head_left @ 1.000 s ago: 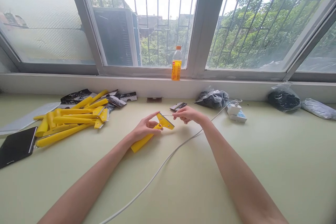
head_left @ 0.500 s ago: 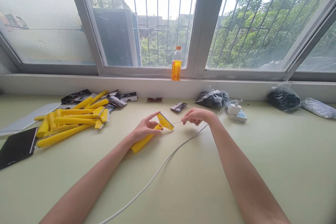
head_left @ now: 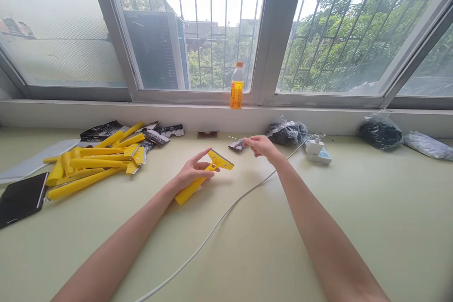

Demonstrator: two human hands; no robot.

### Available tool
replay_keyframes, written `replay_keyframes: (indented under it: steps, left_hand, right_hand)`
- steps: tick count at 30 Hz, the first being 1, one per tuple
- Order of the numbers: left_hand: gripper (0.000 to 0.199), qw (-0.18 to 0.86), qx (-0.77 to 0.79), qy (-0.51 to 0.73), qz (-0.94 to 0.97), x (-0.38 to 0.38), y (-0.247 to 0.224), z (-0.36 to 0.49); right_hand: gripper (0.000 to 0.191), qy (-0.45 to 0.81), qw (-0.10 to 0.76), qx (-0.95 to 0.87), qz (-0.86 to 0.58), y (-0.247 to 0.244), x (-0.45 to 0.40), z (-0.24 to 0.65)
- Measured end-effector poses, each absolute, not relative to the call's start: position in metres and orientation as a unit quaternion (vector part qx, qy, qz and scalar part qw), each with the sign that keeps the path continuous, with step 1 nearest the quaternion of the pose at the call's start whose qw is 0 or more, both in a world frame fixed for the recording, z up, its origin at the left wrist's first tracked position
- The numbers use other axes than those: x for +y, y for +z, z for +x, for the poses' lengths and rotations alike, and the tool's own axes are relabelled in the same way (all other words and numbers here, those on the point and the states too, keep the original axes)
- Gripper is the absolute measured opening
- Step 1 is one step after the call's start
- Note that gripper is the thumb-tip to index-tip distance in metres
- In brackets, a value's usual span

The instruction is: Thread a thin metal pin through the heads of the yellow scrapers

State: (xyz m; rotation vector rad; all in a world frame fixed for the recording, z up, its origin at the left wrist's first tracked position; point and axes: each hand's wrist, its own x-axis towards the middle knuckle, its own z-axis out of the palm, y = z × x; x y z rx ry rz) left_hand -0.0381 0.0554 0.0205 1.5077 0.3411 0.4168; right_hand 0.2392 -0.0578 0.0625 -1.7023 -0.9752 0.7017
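Observation:
My left hand (head_left: 194, 172) is wrapped round the yellow handle of a scraper (head_left: 191, 192). The scraper's wide head, with a metal blade edge and small screws, points up and to the right, clear of the fingers. In a pinch, my right hand (head_left: 261, 146) holds a thin metal rod (head_left: 233, 138), whose tip reaches out to the left. That tip is apart from the scraper and appears above a small dark packet (head_left: 238, 145) on the table. The rod's other end is hidden in my fingers.
A pile of yellow scrapers (head_left: 95, 160) lies at the left beside a black phone (head_left: 23, 199) and dark packets (head_left: 155, 137). A white cable (head_left: 212, 233) crosses the table to a charger (head_left: 317, 148). Bagged black items (head_left: 286, 131) and an orange-capped bottle (head_left: 237, 92) are behind.
My right hand has drawn the metal rod up and away from the scraper's head, its tip now further back. My left hand keeps the scraper, which has turned slightly.

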Motion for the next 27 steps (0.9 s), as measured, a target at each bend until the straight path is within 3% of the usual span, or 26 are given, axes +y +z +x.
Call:
replay_keyframes:
  steps: [7, 14, 20, 24, 27]
  left_hand:
    - [0.113, 0.685, 0.171, 0.189, 0.683, 0.057, 0.023, -0.039]
    - [0.105, 0.594, 0.17, 0.346, 0.706, 0.055, 0.041, -0.042]
    - [0.044, 0.409, 0.201, 0.417, 0.787, 0.061, 0.018, -0.042]
    - [0.031, 0.293, 0.217, 0.375, 0.852, 0.065, 0.001, -0.039]
    - [0.025, 0.265, 0.209, 0.387, 0.858, 0.067, -0.001, -0.037]
  right_hand:
    - [0.039, 0.378, 0.568, -0.38, -0.624, 0.026, -0.029, 0.188]
    - [0.036, 0.414, 0.646, -0.354, -0.534, 0.008, -0.023, 0.172]
    - [0.036, 0.385, 0.639, -0.392, -0.539, -0.001, -0.022, 0.172]
    - [0.035, 0.343, 0.631, -0.42, -0.554, -0.004, -0.02, 0.167]
    - [0.034, 0.308, 0.622, -0.445, -0.566, -0.007, -0.018, 0.164]
